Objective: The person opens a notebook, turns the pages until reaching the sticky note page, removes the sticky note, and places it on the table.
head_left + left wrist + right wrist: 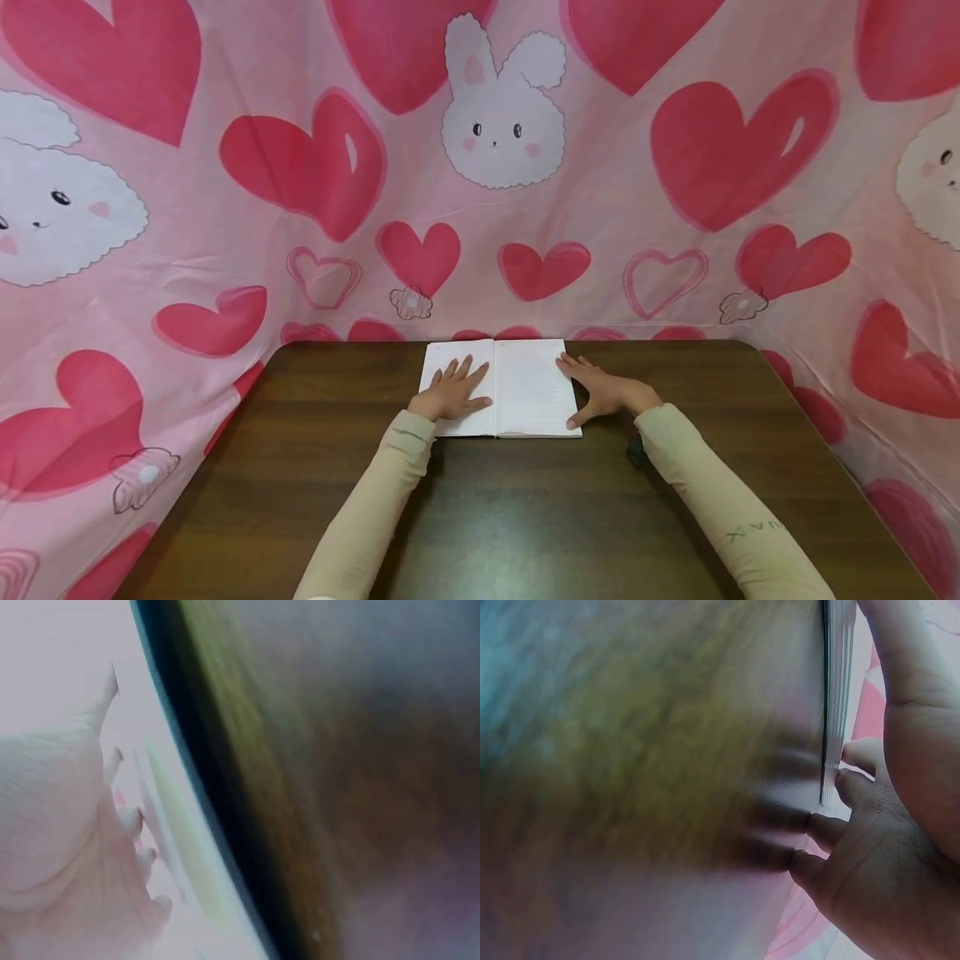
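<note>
An open notebook (532, 387) with white pages lies flat near the far edge of the table. On its left page rests my left hand (450, 393), fingers spread and thumb pointing toward the spine. My right hand (606, 392) is at the notebook's right edge, its thumb and a fingertip touching the page margin, the palm raised off the table. In the right wrist view the notebook's page edges (838, 705) stand beside the fingers, two of which reach the tabletop. The left wrist view shows the left palm (52, 825) over the bright page.
The dark brown wooden table (517, 517) extends toward me and to both sides. A pink curtain (600, 192) with hearts and rabbits hangs behind and around it. Dark bands sit under both sleeves (727, 500) at the wrists.
</note>
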A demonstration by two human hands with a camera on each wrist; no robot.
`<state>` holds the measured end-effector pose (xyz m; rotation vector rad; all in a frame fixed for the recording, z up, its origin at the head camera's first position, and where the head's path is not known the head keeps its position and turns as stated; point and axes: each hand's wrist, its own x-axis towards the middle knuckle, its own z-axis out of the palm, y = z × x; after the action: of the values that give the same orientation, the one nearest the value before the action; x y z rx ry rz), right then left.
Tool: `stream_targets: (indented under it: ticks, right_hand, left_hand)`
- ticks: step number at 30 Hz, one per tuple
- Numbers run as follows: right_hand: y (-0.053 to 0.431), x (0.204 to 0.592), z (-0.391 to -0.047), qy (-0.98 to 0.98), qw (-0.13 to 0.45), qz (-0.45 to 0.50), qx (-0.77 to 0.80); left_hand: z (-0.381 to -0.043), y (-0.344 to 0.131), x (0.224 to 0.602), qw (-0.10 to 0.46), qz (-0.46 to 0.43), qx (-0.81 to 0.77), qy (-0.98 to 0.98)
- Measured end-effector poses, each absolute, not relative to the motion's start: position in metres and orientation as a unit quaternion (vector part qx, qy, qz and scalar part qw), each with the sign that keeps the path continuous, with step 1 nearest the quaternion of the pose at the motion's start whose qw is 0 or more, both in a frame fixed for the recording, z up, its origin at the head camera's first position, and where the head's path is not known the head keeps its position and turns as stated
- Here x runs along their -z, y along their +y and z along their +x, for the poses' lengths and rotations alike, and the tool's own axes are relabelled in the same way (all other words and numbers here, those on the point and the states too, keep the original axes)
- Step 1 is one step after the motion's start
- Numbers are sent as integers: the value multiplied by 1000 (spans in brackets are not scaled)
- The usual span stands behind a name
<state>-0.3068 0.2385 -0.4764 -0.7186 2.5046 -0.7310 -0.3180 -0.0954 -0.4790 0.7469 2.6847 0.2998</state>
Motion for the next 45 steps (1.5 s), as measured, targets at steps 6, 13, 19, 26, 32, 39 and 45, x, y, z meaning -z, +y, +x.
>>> stream_targets:
  ticks: [6,13,19,26,32,39,45]
  right_hand:
    - [238,476,-305,902,218,-260,266]
    - [238,477,-304,901,216,-262,271]
    - [239,478,-305,903,212,-265,263]
    - [239,479,-305,904,208,-266,262]
    - [240,483,-305,903,212,-268,262]
    - [241,483,-306,902,213,-264,265]
    - [241,481,-307,901,216,-264,267]
  left_hand:
    - [-318,-100,479,183,254,-122,942]
    - [-320,-106,482,193,245,-128,941]
    - [-318,-103,479,201,239,-129,941]
    - [-315,-99,480,204,217,-132,945]
    - [-313,-101,482,200,215,-144,945]
    - [-313,-100,481,190,219,-148,945]
    - [-312,-100,480,180,214,-156,947]
